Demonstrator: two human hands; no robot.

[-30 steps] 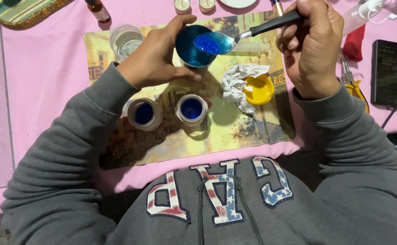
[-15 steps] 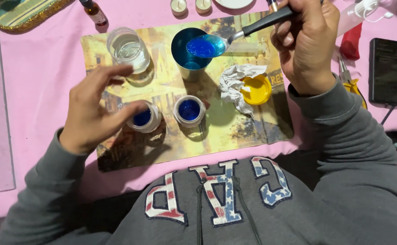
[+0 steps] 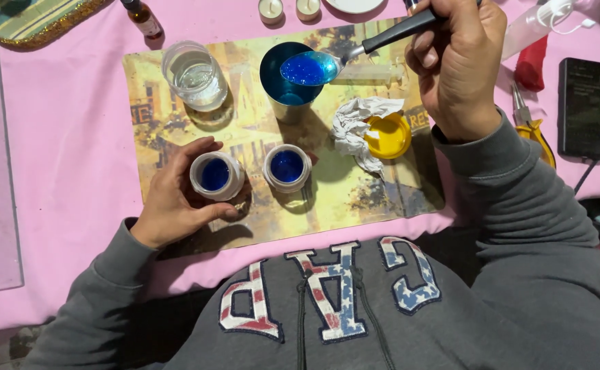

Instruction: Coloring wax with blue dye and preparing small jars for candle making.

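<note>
My right hand (image 3: 459,65) grips the black handle of a spoon (image 3: 310,68) whose bowl is full of blue glittery liquid and hovers over a metal cup (image 3: 285,85) with blue liquid inside. My left hand (image 3: 177,199) wraps around the left one of two small white jars (image 3: 216,175) filled with blue liquid. The second white jar (image 3: 287,168) stands just to its right, untouched. Everything sits on a yellowish printed placemat (image 3: 375,195).
A clear glass of water (image 3: 194,74) stands at the mat's back left. A crumpled tissue (image 3: 356,123) and yellow lid (image 3: 389,135) lie right of the cup. A phone (image 3: 582,108), pliers (image 3: 529,123), two tealights (image 3: 270,9), a small bottle (image 3: 144,17) lie on the pink cloth.
My left hand left the metal cup, swung down to the left and closed around the left white jar. The spoon stays over the cup, filled with blue liquid.
</note>
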